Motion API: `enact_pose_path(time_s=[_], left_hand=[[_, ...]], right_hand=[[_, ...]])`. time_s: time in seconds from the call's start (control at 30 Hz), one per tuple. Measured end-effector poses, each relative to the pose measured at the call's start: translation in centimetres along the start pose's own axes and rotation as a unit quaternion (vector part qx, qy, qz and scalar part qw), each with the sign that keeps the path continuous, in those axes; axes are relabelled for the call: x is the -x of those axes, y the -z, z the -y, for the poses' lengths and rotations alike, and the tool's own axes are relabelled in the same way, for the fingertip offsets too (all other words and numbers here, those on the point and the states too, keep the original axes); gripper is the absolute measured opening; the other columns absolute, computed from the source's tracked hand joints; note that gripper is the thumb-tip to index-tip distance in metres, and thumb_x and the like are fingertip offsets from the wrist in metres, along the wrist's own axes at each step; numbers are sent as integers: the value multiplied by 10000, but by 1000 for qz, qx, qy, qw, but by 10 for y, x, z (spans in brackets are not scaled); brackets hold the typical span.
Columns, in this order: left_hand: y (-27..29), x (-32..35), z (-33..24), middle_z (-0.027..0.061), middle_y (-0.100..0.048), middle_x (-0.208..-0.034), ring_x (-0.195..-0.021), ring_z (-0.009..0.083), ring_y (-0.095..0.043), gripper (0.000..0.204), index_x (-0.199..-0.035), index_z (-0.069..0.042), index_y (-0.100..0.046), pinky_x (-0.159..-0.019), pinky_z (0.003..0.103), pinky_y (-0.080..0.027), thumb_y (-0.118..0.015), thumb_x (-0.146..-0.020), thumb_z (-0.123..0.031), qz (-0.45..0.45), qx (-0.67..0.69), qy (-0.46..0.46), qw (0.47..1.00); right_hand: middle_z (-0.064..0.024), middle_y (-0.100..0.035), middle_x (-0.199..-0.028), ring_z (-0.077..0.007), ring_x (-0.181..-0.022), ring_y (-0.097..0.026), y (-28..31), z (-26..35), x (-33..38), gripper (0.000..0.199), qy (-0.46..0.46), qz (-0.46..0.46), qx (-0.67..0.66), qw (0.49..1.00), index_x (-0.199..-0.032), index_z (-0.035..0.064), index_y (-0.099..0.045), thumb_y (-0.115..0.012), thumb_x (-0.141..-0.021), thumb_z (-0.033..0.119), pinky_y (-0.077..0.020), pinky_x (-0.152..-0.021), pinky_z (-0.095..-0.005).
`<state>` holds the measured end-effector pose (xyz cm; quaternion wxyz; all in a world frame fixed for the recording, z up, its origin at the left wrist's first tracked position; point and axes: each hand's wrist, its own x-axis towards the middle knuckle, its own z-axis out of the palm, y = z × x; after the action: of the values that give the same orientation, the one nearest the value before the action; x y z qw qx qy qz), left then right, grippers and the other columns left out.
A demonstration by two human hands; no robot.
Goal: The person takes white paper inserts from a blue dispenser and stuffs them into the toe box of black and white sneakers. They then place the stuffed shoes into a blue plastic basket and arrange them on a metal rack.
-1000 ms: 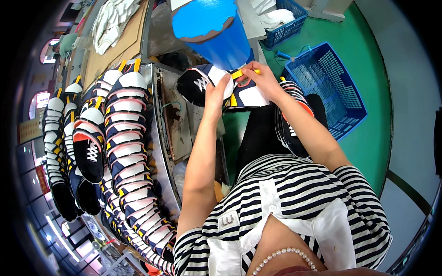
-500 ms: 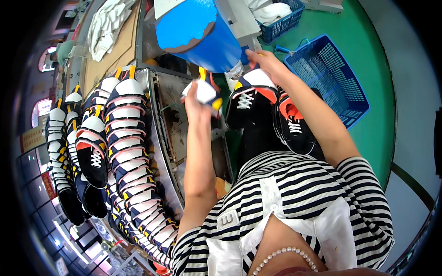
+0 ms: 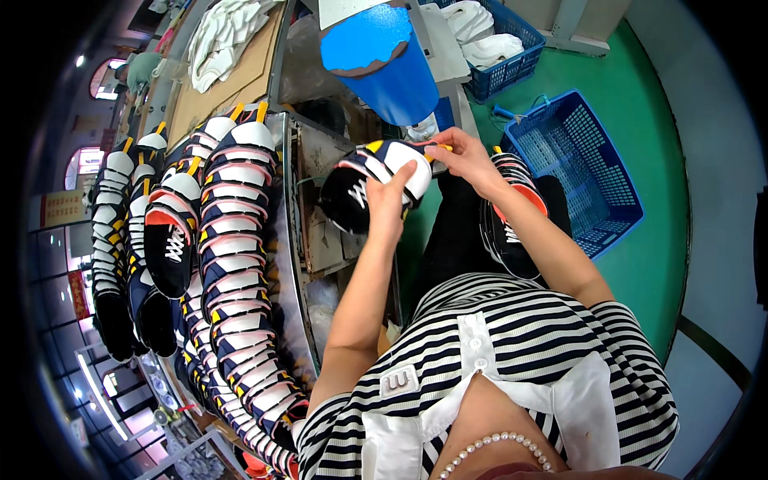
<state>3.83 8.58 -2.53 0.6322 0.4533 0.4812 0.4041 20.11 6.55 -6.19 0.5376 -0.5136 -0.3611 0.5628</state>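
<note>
Fingers of the left hand (image 3: pixel 390 202) wrap the sneaker (image 3: pixel 374 182); the right hand (image 3: pixel 466 157) pinches its heel edge. Beyond the fingertips hangs a blue cylinder (image 3: pixel 382 58); shoe rows (image 3: pixel 232 240) crowd leftward.

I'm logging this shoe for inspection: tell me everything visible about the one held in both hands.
The shoe upper is black and navy with white panels, white laces and yellow trim, fabric-like. It lies on its side over the lap. The left hand grips its middle; the right hand pinches the yellow tab at its end.
</note>
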Motion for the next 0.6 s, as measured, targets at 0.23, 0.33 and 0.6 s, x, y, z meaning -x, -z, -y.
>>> enact_pose_path(time_s=[0.23,0.33,0.6], left_hand=[[10,-68,-1,91,-649,-993,-865,187,-641,326,-1071,24,-586,-756,306,-505,-664,-766,-61,33,14,22,999],[24,-99,12,133,-637,-1049,-912,236,-646,335,-1116,41,-555,-778,349,-517,-599,-809,-84,17,92,169,981],[15,-82,20,169,-590,-1186,-1064,338,-578,371,-1187,-1,-538,-942,490,-439,-514,-905,-241,-64,278,260,922]], right_hand=[[-62,-618,-750,-92,-621,-574,0,-28,-48,131,-40,-78,-239,967,-861,9,-562,-615,-891,124,-458,-539,-205],[-64,-602,-704,-101,-580,-556,2,-47,-67,135,-76,-59,-347,933,-836,11,-536,-598,-898,114,-455,-531,-210],[-89,-639,-891,-154,-765,-619,82,-9,-74,325,23,-26,151,988,-1063,14,-542,-537,-919,305,-499,-667,-283]])
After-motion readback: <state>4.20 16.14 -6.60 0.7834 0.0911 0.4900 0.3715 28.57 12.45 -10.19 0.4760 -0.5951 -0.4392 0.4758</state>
